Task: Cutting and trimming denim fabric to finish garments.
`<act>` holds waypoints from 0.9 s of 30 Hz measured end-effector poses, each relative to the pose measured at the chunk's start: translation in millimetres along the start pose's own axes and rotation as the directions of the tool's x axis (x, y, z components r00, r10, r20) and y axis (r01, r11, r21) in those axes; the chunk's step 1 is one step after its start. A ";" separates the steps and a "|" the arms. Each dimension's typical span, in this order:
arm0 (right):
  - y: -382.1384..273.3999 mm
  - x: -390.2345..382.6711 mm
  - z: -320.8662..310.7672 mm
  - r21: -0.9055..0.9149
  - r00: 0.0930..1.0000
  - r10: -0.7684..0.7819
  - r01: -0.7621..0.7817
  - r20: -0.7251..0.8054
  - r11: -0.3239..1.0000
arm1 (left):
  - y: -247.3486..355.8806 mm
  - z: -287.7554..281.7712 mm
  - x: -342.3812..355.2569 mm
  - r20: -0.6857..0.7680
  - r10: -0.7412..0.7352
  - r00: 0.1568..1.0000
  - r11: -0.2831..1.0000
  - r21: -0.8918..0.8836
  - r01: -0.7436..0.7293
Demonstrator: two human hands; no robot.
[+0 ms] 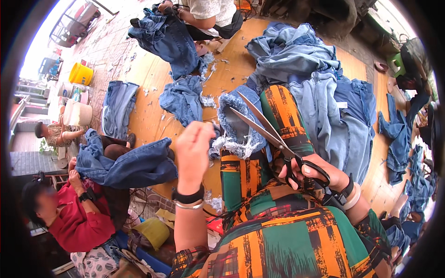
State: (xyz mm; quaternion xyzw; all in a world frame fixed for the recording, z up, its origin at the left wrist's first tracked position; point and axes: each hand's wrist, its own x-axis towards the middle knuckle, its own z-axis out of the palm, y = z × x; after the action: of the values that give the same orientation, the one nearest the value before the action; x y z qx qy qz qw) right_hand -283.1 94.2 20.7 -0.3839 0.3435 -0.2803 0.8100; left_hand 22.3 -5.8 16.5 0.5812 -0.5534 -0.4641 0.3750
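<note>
Blue denim forms the workpiece: a rolled denim piece [242, 116] with a pale, frayed edge, positioned at the lap, beside the raised right knee and ahead of the left thigh. Both legs are covered by green, orange and black patterned clothing [287, 241].

Right hand [317, 172]: fingers wrapped around the black handles of the scissors [273, 136]. The blades stand apart and point away from the body, up and to the left, with their tips over the denim piece. Contact between blades and cloth cannot be confirmed. A black watch [344, 189] and a pale bangle [353, 197] are fitted at this wrist.

Left hand [192, 150]: raised just left of the denim piece, fingers curled inward. Blur prevents telling whether the fingertips meet or pinch anything. This wrist carries a black band [188, 196] and a silver bangle [189, 205].

Surroundings: a wooden board [232, 58] supports a large pile of jeans [296, 51] ahead and to the right. Loose threads [207, 62] lie on the board ahead. At left, a co-worker in a red top [83, 220] has dark blue jeans [132, 167] across the lap. A yellow bucket [81, 73] stands on the paving farther off.
</note>
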 end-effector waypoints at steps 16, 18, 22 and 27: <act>6.0 -4.8 2.4 0.024 1.000 -0.028 0.028 -0.014 0.999 | -11.9 31.2 8.7 -0.196 0.360 0.912 0.904 0.316 -0.288; 4.4 -7.6 1.2 0.025 1.000 -0.020 0.020 0.011 0.999 | -14.0 22.8 5.6 -0.213 0.245 0.946 0.965 0.147 -0.217; 11.1 -5.7 -3.9 -0.040 0.998 0.005 -0.003 0.057 0.999 | 0.3 21.7 -4.3 -0.142 -0.036 0.989 0.942 -0.335 -0.014; 12.2 -4.0 -0.2 -0.068 0.989 0.023 -0.014 0.143 0.998 | 5.5 28.2 -6.3 -0.177 -0.045 0.983 0.878 -0.476 -0.046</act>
State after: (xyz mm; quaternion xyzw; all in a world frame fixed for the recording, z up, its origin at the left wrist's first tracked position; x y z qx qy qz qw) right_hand -283.4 103.7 12.0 -0.4270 0.2970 -0.2326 0.8218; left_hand -6.0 2.0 14.4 0.5106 -0.3851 -0.5307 0.5561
